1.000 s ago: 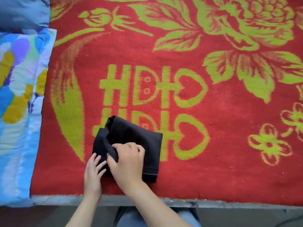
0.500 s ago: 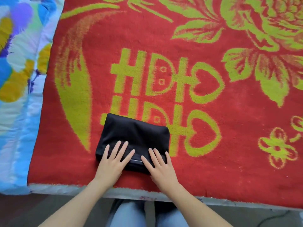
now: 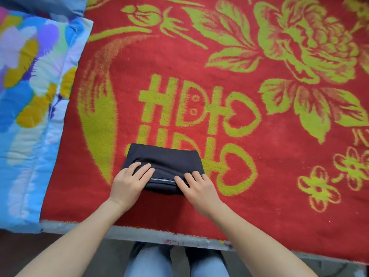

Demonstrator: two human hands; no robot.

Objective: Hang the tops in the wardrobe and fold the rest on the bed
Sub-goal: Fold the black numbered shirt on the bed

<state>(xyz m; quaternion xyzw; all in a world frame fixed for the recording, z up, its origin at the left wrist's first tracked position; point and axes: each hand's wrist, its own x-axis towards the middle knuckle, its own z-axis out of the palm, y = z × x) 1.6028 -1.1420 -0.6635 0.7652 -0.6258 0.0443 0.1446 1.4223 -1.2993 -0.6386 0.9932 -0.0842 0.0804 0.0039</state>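
The soft folded garment (image 3: 165, 162) is pressed by the flat-fingered left hand (image 3: 127, 182) and right hand (image 3: 199, 188) near the bed's (image 3: 259, 196) front edge; best scooped from underneath.

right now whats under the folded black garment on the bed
The red and green blanket lies under the black garment and shows all round it. The pattern directly beneath is covered. On its near edge press the left hand and right hand.

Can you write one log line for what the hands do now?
step: folding | item: black cloth, folded, on red blanket | left hand: presses cloth | right hand: presses cloth
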